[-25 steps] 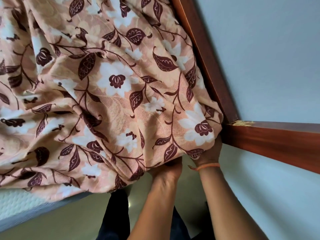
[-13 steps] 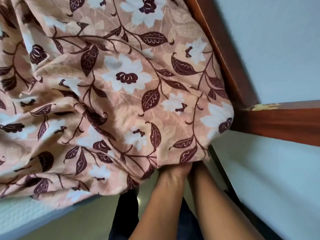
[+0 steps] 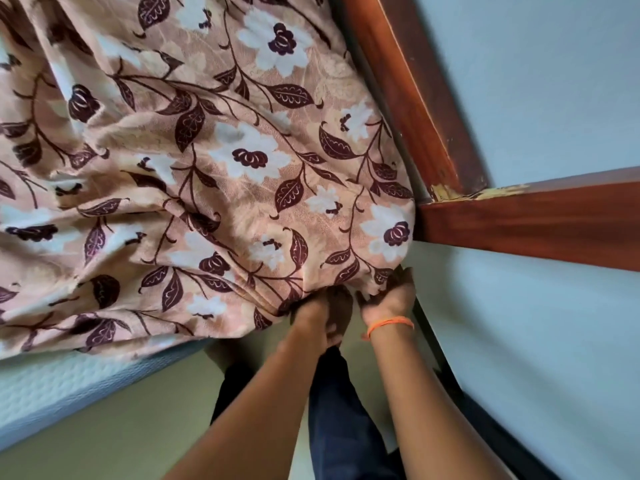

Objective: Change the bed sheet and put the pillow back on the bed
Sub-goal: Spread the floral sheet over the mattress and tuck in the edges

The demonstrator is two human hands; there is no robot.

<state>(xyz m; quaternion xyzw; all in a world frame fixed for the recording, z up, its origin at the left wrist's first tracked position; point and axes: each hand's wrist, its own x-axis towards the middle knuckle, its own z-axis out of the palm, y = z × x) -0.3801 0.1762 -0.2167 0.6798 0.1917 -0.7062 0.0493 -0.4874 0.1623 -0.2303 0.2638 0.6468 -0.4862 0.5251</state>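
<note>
Both hands, left hand (image 3: 320, 311) and right hand (image 3: 389, 299), reappear gripping sheet (image 3: 214, 161) hem at mattress (image 3: 52, 393) corner; tucking nearly done.

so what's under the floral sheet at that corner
Along its lower left edge a pale quilted mattress shows beneath the floral sheet. At the corner by the wooden bed frame, the left hand and right hand reach under the hem; their fingertips and the mattress corner are covered.
</note>
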